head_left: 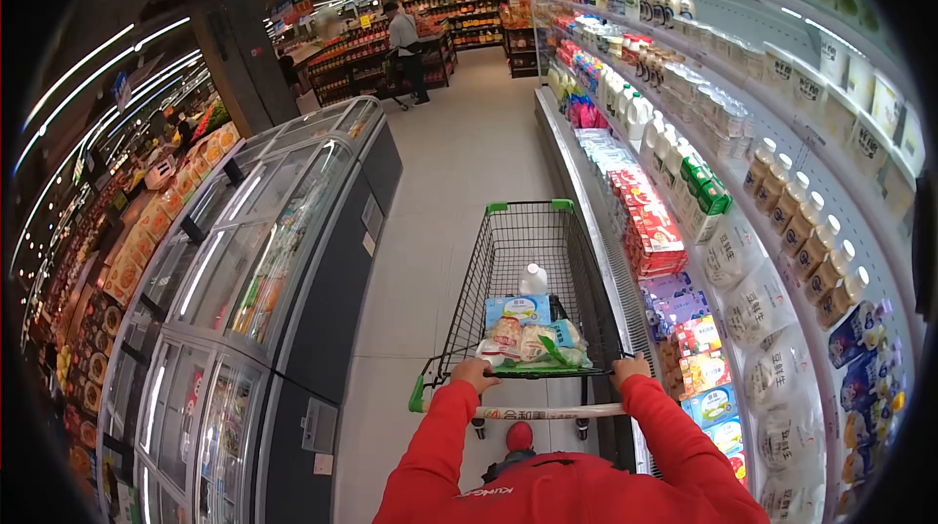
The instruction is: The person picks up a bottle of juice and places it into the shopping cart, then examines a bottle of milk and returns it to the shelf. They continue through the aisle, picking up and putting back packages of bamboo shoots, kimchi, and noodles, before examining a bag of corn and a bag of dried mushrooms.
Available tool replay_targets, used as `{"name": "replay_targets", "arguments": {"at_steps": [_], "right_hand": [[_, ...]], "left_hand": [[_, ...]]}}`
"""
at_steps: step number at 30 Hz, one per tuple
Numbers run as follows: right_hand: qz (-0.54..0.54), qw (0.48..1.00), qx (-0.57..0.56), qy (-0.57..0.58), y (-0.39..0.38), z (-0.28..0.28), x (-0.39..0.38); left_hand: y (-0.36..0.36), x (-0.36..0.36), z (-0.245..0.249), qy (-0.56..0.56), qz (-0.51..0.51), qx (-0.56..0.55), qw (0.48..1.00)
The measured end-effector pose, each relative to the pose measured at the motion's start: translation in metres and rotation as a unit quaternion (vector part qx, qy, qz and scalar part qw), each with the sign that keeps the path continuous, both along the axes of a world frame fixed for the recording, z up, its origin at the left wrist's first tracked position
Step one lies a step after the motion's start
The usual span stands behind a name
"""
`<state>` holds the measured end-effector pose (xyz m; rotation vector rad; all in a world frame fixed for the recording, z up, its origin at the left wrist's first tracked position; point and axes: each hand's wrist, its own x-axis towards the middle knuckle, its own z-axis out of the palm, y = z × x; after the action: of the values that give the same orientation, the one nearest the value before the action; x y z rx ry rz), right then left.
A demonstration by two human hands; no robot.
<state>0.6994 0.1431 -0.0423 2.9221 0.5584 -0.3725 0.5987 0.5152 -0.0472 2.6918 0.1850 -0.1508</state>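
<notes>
A black wire shopping cart (503, 241) with green corner pieces stands in front of me. My left hand (474, 375) is closed round the left end of its handle, and my right hand (630, 370) grips the right end. Inside the cart lie a white bottle (533, 280), a blue-and-white box (518, 310) and several bagged items (532, 343), one with a green part. The white handle bar (547, 413) with printed lettering runs below my hands.
Along the right runs a refrigerated shelf (576, 182) with bottles, cartons and packs, close to the cart's side. Glass-topped freezers (366, 187) line the left. Ahead, the tiled aisle (454, 148) leads to stocked shelves and a person (405, 41) with a cart.
</notes>
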Motion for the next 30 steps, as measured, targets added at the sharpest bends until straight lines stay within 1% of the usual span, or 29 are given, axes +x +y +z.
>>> {"name": "replay_targets", "arguments": {"at_steps": [1, 2, 4, 5, 6, 7, 10, 14, 15, 18, 20, 24, 28, 30], "right_hand": [[0.005, 1.000, 0.001, 0.009, 0.003, 0.006, 0.007], [0.006, 1.000, 0.001, 0.014, 0.010, 0.008, 0.015], [-0.009, 1.000, 0.005, 0.000, 0.015, -0.011, 0.035], [-0.004, 1.000, -0.015, 0.017, 0.019, -0.013, 0.043], [0.007, 0.999, -0.033, 0.032, 0.028, -0.003, 0.052], [-0.015, 1.000, -0.020, 0.015, 0.033, 0.006, 0.053], [-0.019, 0.999, -0.021, 0.036, 0.044, 0.002, 0.076], [-0.034, 0.999, -0.014, 0.014, 0.056, -0.004, 0.098], [-0.035, 0.999, -0.019, 0.011, 0.060, -0.004, 0.103], [-0.049, 0.999, -0.003, 0.006, 0.070, 0.001, 0.119], [-0.051, 0.999, 0.019, -0.001, 0.075, 0.006, 0.126], [-0.059, 0.998, 0.018, 0.025, 0.085, 0.014, 0.145], [-0.051, 0.999, 0.009, -0.009, 0.089, -0.003, 0.171], [-0.048, 0.999, 0.005, -0.012, 0.090, -0.002, 0.184]], "left_hand": [[0.002, 0.010, 0.002, 0.019, 0.015, -0.008, 1.000], [0.006, 0.019, 0.007, 0.005, 0.001, -0.012, 1.000], [0.017, 0.038, -0.001, 0.001, -0.003, -0.003, 1.000], [0.023, 0.048, -0.003, 0.009, -0.008, -0.001, 1.000], [0.028, 0.055, -0.004, -0.002, -0.013, -0.006, 1.000], [0.033, 0.063, -0.007, -0.006, -0.020, -0.009, 1.000], [0.045, 0.085, -0.006, -0.015, -0.025, -0.011, 1.000], [0.055, 0.110, 0.002, -0.018, -0.026, -0.015, 0.999], [0.058, 0.118, 0.003, 0.013, -0.023, -0.012, 1.000], [0.067, 0.135, 0.002, -0.022, -0.028, -0.021, 0.999], [0.075, 0.148, -0.003, -0.018, -0.033, -0.024, 0.999], [0.086, 0.173, -0.007, -0.006, -0.043, -0.001, 0.999], [0.092, 0.198, -0.014, 0.012, -0.038, 0.014, 0.999], [0.093, 0.208, -0.014, 0.012, -0.039, 0.015, 0.999]]}}
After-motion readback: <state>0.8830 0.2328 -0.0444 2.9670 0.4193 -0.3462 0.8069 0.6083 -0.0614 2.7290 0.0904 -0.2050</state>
